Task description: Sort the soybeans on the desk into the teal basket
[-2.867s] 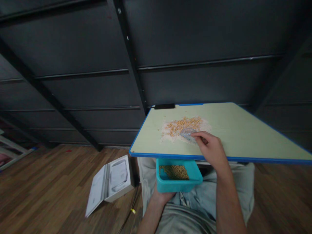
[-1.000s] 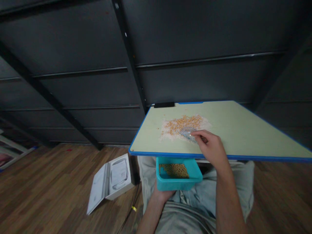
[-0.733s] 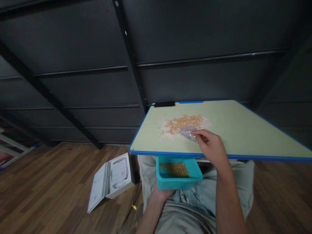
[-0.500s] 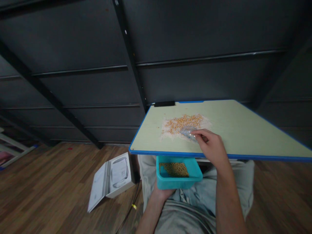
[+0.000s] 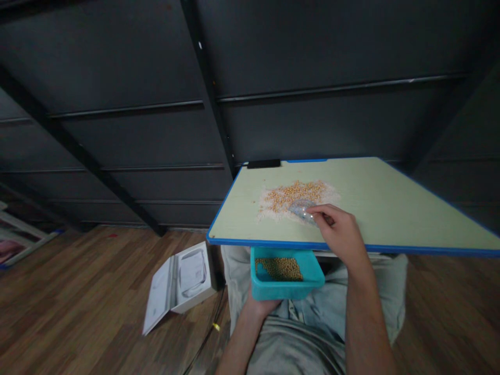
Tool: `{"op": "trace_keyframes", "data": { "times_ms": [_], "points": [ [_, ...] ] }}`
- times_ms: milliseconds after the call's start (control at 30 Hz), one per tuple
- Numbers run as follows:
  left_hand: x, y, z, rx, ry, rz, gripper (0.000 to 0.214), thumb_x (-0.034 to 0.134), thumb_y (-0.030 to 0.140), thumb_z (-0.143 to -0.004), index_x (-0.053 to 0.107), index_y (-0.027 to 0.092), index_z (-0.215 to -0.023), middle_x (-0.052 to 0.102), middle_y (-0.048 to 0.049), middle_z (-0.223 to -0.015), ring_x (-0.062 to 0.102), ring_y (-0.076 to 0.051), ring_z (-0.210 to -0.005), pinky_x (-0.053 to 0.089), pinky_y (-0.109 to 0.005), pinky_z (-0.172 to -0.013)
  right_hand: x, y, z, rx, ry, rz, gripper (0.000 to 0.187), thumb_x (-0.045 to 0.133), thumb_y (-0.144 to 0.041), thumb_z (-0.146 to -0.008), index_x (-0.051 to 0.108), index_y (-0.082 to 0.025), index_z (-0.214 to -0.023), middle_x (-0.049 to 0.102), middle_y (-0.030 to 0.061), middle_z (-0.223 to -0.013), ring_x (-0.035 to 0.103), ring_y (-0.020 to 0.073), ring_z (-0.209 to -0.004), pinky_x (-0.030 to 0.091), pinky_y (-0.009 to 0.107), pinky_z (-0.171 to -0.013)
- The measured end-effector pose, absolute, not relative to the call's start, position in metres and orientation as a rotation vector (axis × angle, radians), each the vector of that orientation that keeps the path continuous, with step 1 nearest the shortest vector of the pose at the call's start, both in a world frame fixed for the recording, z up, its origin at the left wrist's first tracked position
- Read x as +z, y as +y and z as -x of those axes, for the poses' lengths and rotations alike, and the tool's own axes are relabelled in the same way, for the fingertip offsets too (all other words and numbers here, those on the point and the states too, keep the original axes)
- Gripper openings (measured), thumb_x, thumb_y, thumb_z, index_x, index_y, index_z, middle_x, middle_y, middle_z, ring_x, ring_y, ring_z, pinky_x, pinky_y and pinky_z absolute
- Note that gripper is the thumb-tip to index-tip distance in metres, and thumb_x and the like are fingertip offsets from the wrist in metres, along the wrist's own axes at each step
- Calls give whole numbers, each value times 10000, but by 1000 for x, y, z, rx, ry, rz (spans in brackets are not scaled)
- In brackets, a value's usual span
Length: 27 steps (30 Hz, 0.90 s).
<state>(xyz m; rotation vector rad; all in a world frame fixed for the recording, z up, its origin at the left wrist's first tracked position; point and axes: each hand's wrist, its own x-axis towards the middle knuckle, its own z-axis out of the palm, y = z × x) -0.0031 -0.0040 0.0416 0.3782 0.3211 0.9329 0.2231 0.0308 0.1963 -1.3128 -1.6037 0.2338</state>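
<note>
The plastic piece (image 5: 301, 207) lies just ahead of the fingertips of the right hand (image 5: 338, 232), which are closed in a pinch on its near edge, the other fingers curled. It is clear and likely light, thin and smooth enough to slip; that near edge seems the place to hold it, though its stiffness cannot be told. Just beyond the hand and to its left, yellow beans (image 5: 291, 192) lie among white grains (image 5: 267, 214) on the board (image 5: 402, 213). Below and left of it, the left hand (image 5: 262, 306) is under the tub (image 5: 287, 291), its fingers hidden, so their grip cannot be told. The tub looks rigid; its greenish beans (image 5: 283, 269) would probably roll if tilted, so a broad hold beneath suits it.
</note>
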Motion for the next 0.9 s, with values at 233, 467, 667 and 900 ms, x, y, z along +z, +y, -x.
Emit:
{"op": "trace_keyframes", "data": {
  "times_ms": [233,467,667,900],
  "points": [
    [39,-5,7,927,329,-311,468,446,223,-946,714,282,-1324,831,-21,-1170,649,-242,-1328,293,-487,-1286,198,30,-222,244,-1595,1323,245,562,-242,-938,803,-251,-981,814,53,-1030,743,243,-879,549,389,-789],
    [45,-5,3,941,388,-218,488,374,261,-986,700,287,-1348,836,-41,-1147,708,-246,-1231,378,-493,-1239,199,29,-223,238,-1608,1324,248,557,-243,-941,802,-246,-982,814,57,-1036,742,246,-883,545,389,-785],
    [45,-5,0,954,356,-307,527,312,199,-987,728,288,-1298,834,-21,-1148,678,-214,-1284,379,-458,-1223,200,29,-223,236,-1604,1320,250,556,-239,-937,803,-251,-977,815,59,-1032,744,251,-880,552,394,-780],
    [45,-5,1,921,356,-335,490,387,251,-952,727,291,-1302,809,-20,-1232,574,-253,-1413,314,-508,-1256,200,29,-222,228,-1608,1317,256,549,-242,-942,802,-247,-979,814,66,-1037,743,257,-884,548,386,-777]
  ]
}}
